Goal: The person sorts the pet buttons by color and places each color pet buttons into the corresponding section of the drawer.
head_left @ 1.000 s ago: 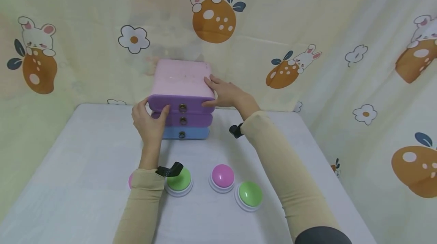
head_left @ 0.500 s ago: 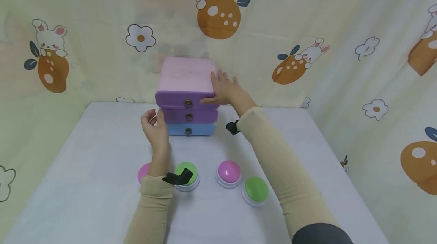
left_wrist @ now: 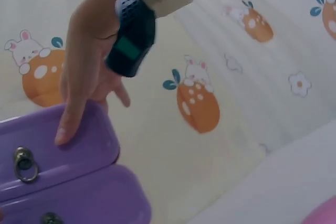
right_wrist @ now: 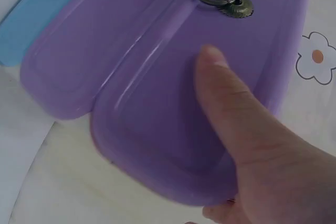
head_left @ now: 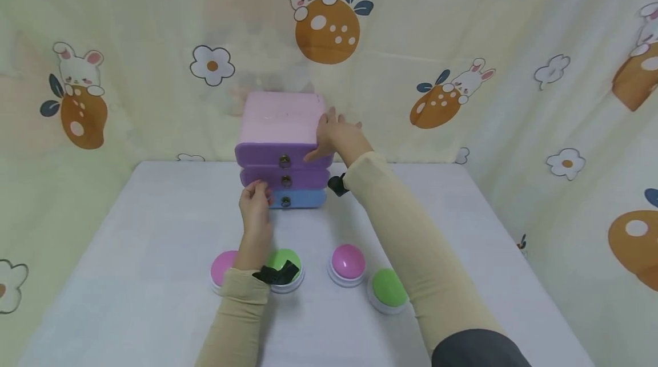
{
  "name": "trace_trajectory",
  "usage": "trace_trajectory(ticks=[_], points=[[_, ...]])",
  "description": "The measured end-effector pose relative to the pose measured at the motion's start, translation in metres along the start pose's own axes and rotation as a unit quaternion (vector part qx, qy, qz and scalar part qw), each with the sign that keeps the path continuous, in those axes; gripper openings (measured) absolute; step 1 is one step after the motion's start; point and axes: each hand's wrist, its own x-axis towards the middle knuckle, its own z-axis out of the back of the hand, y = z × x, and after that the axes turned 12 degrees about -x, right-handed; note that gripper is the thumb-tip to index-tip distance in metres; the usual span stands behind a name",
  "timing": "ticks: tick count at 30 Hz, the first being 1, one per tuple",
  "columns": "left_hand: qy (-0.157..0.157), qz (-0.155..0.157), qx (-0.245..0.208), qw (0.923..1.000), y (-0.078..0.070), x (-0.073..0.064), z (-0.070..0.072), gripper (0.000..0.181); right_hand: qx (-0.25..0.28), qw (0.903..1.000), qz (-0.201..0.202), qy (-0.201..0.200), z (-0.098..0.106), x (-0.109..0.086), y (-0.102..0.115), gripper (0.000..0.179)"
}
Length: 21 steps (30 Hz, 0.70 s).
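A small chest of drawers stands at the back of the table, with a pink top, two purple drawers and a blue bottom drawer. My right hand rests against its right side, thumb lying flat on the front of the top purple drawer. Beside the left part of the middle purple drawer, my left hand is raised with loosely bent fingers near the front. Each drawer carries a brass ring pull. In the left wrist view, the left hand is almost wholly out of frame.
In front of the chest sit round buttons on white bases: a pink one and a green one partly behind my left wrist, another pink one, and another green one beside my right sleeve. A printed curtain hangs behind the table.
My left hand has let go of the top drawer's left end and moved down and right toward the lower drawers. The right hand stays at the chest's right side, its wrist turned slightly.
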Motion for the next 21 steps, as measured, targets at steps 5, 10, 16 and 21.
trace_trajectory(ticks=[5,10,16,21], points=[[0.006,0.055,-0.102,0.9933,0.009,-0.002,-0.006,0.019,0.001,0.9991,-0.017,0.038,0.003,-0.001,0.004,0.123],[0.004,0.114,-0.200,0.9732,0.016,-0.006,-0.010,0.016,0.017,0.9988,-0.021,0.041,0.000,0.000,0.002,0.124],[-0.007,0.153,-0.290,0.9445,0.024,-0.007,-0.014,0.024,0.026,0.9985,-0.020,0.044,-0.003,0.003,0.001,0.125],[0.000,0.174,-0.325,0.9297,0.031,-0.006,-0.017,0.016,0.045,0.9970,-0.010,0.062,-0.001,0.004,-0.001,0.127]])
